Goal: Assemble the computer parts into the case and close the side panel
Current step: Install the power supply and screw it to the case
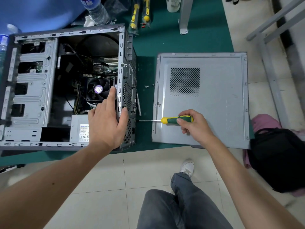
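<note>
The open case (66,90) lies on its side on the green bench (181,43), under the left hand (107,123), whose straight fingers rest on its rear wall by the fan (98,88). The side panel (214,100) lies flat beneath the right hand (196,126) (well apart from the case). That hand grips a screwdriver (175,120), its tip pointing toward the left hand. Two screws (146,86) sit on the bench beyond the shaft.
</note>
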